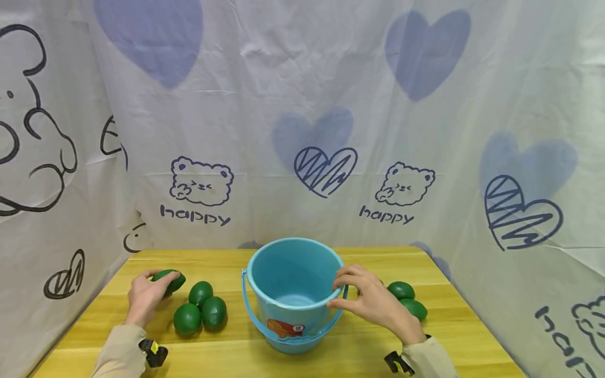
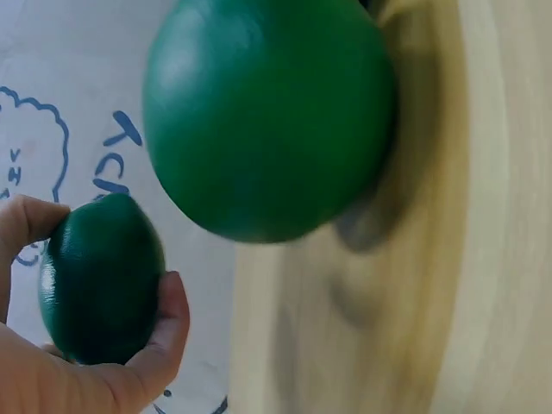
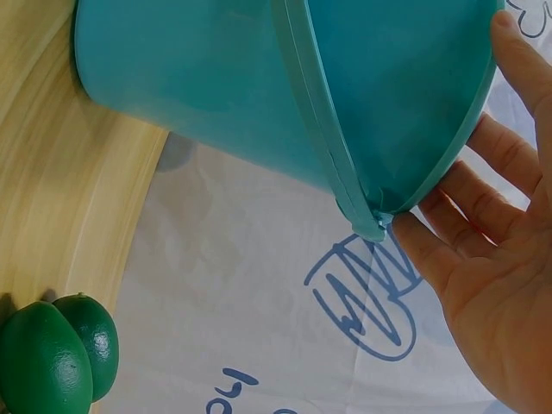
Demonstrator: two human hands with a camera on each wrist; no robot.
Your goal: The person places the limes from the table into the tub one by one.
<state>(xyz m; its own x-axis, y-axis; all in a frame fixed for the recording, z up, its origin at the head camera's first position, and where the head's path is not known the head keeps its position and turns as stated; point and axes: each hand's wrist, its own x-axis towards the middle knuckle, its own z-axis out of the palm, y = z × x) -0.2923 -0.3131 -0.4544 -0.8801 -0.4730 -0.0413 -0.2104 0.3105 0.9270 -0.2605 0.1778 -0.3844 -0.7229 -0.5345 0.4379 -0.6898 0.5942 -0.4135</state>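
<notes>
A smooth, dark green egg-shaped fruit [image 2: 102,278] is pinched between the thumb and fingers of my left hand [image 1: 144,295], at the table's left side. Close by sit three more green fruits [image 1: 215,314], one large in the left wrist view. A light blue bucket [image 1: 294,329] stands upright in the middle, its handle [image 3: 321,112] hanging down in front. My right hand [image 1: 373,299] touches the bucket's right rim with its fingertips, the fingers spread and only slightly bent. Inside the bucket, the visible part shows bare blue plastic.
Right of the bucket, green fruits [image 1: 401,290] lie partly behind my right hand. Everything rests on a yellow wood-grain table [image 1: 236,362]. White cloth [image 1: 264,210] printed with hearts and bears hangs behind it and at both sides.
</notes>
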